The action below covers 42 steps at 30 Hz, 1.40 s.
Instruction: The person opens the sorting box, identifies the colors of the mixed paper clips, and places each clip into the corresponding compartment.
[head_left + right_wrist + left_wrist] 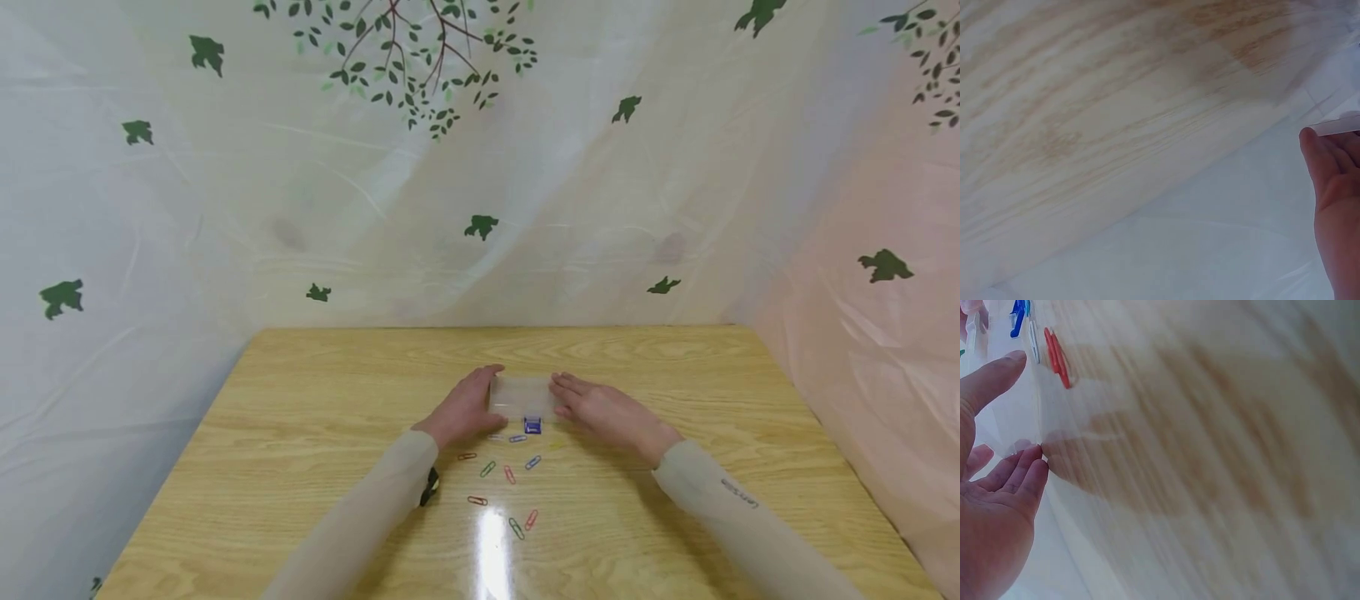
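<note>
Between the two hands, towards the back of the table, lies a clear plastic box [519, 398] with a blue latch [532, 426] on its near side. My left hand [471, 408] holds the box's left end, thumb at the front and fingers at the back. In the left wrist view, the left hand's fingertips [1034, 459] meet the box's edge close to the table. At the other end, my right hand [606, 414] grips the right side. The right wrist view has its fingers [1329, 150] against a thin translucent edge [1335, 126].
Several coloured paper clips lie in front of the box, among them a red one [477, 501], a green one [516, 528] and a blue one [533, 462]. The wooden table [315, 417] ends at a pale sheet [405, 250] with leaf prints. A dark band [430, 487] circles the left wrist.
</note>
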Each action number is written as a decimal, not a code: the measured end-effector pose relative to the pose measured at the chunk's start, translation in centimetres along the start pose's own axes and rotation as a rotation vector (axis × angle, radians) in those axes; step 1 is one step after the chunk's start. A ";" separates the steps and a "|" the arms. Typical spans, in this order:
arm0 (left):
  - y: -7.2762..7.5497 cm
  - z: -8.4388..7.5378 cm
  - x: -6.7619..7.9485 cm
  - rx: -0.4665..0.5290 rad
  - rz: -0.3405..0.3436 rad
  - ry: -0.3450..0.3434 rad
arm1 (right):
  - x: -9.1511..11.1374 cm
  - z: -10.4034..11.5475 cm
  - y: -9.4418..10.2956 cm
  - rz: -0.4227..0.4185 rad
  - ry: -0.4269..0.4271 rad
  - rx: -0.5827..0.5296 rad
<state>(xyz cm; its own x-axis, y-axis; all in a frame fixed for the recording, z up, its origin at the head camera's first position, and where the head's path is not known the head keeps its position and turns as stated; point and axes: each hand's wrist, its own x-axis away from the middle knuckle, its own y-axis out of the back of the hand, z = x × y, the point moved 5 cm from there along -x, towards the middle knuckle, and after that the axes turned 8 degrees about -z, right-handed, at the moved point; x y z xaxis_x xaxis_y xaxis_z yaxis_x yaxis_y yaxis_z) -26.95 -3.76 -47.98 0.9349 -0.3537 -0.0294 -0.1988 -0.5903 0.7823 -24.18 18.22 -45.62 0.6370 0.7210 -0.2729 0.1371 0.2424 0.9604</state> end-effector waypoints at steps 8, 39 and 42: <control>0.1 0.5 -0.1 0.105 0.008 0.017 | 0.0 -0.4 0.0 0.014 -0.045 -0.074; 0.8 0.7 0.0 0.164 0.005 0.055 | -0.4 -2.6 0.4 -0.158 -0.270 -0.414; 0.6 0.8 -0.1 0.165 -0.005 0.063 | -0.6 -3.3 0.3 -0.199 -0.330 -0.481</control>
<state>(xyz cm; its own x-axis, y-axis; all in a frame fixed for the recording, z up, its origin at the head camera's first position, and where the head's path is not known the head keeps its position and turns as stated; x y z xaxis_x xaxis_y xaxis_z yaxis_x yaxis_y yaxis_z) -27.38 -4.71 -47.98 0.9516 -0.3071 0.0099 -0.2345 -0.7052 0.6691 -27.00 19.97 -45.37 0.8460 0.4116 -0.3390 -0.0310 0.6725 0.7394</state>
